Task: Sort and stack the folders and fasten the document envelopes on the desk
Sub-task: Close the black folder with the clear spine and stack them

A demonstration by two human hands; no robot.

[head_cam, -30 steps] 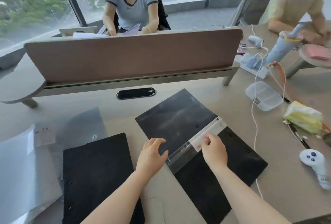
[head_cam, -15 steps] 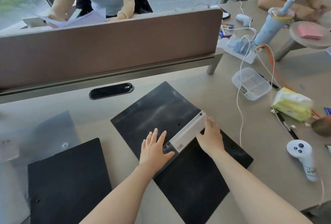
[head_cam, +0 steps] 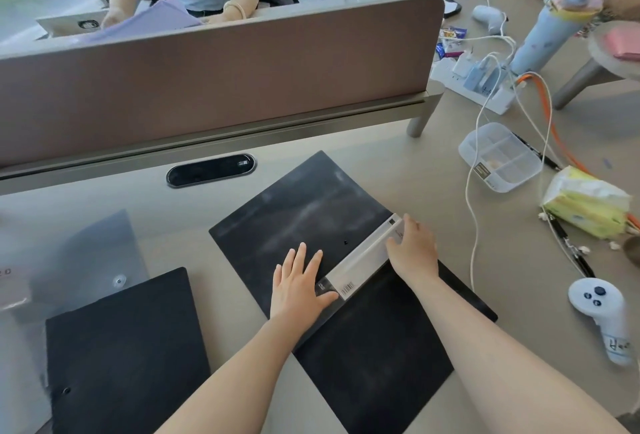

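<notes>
At nine o'clock on the desk [head_cam: 433, 170], a clear document envelope [head_cam: 86, 253] lies flat, its snap button showing, with a closed black folder [head_cam: 124, 350] overlapping its near edge at seven o'clock. Toward the centre, an open black folder [head_cam: 311, 218] lies spread flat, a pale spine strip [head_cam: 363, 257] running diagonally across its middle. Left hand [head_cam: 298, 284] rests flat with fingers spread on the far cover, thumb touching the strip's barcode end. Right hand [head_cam: 414, 251] presses palm down on the strip's upper end, fingers together. At three o'clock sit a clear compartment box [head_cam: 502, 159], a yellow tissue pack [head_cam: 585, 205] and a white controller [head_cam: 602, 315].
</notes>
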